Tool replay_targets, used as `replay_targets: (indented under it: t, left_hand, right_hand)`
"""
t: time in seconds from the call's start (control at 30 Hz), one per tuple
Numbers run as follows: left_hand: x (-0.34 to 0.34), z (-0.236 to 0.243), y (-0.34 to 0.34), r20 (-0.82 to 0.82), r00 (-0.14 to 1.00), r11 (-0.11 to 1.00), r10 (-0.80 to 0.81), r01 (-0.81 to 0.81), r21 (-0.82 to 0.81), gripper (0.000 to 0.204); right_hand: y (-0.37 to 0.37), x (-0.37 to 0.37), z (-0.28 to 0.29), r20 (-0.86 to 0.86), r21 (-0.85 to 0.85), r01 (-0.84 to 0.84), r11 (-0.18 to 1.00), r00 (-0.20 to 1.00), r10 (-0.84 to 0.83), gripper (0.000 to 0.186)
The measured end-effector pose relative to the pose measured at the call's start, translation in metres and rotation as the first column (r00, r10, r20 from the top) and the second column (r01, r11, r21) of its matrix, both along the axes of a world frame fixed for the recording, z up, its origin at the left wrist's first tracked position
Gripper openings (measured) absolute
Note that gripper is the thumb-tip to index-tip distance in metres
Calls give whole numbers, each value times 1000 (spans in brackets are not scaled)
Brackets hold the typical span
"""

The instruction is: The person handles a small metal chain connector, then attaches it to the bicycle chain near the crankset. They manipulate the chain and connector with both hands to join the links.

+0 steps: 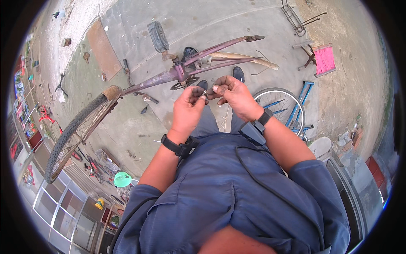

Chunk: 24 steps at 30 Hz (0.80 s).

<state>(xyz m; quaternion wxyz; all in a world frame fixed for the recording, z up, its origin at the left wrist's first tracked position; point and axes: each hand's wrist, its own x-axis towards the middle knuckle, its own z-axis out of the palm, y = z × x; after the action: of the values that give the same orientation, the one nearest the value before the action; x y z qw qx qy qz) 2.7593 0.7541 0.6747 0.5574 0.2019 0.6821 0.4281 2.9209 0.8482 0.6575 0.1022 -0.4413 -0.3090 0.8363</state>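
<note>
My left hand (pixel 190 105) has its thumb and fingers pinching one small metal piece (pixel 205 92). It is shiny in one spot, tiny, and too little for me to see its full shape. It sits up at my fingertips, in front of my belly. The fingers of my right hand (pixel 234 95) are bent close together just beside it. I cannot tell if they pinch it too.

I wear two black bands, one on my left wrist (pixel 179 146) and one on my right wrist (pixel 256 127). Past my hands are my two dark shoes (pixel 238 74).

Right there is one old purple bicycle frame (pixel 158 78), upside down. It has one black pedal (pixel 158 36) sticking up, two handlebar grips (pixel 125 64) and one bumpy front tire (pixel 67 131) off to the left.

To the right I count one loose wheel (pixel 277 89) by some blue metal tubes (pixel 301 101), one pink stool (pixel 324 60) and one wire rack (pixel 292 19). One flat brown board (pixel 102 51) lies on the ground to the left. Far to the lower left is one green basin (pixel 122 179).
</note>
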Motion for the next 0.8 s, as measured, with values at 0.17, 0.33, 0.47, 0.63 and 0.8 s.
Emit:
replay_targets:
  t: [0.17,0.33,0.47,0.63,0.8]
  left_hand:
    - [40,-18,20,-3,992,985,129,-128,-118,23]
    - [58,-48,33,52,919,908,390,-375,-187,25]
    - [58,-76,40,63,826,805,561,-526,-274,19]
    - [61,-105,51,-107,819,780,564,-571,-257,14]
    - [71,-113,63,-217,826,808,520,-559,-188,12]
  right_hand:
    - [41,25,-28,14,-43,-131,990,991,132,24]
    - [70,50,-63,107,-115,-204,972,970,216,20]
    - [80,62,-90,142,-148,-220,964,960,240,20]
    - [89,59,-121,121,-208,-249,946,953,278,21]
    - [93,46,-141,72,-314,-192,930,972,225,19]
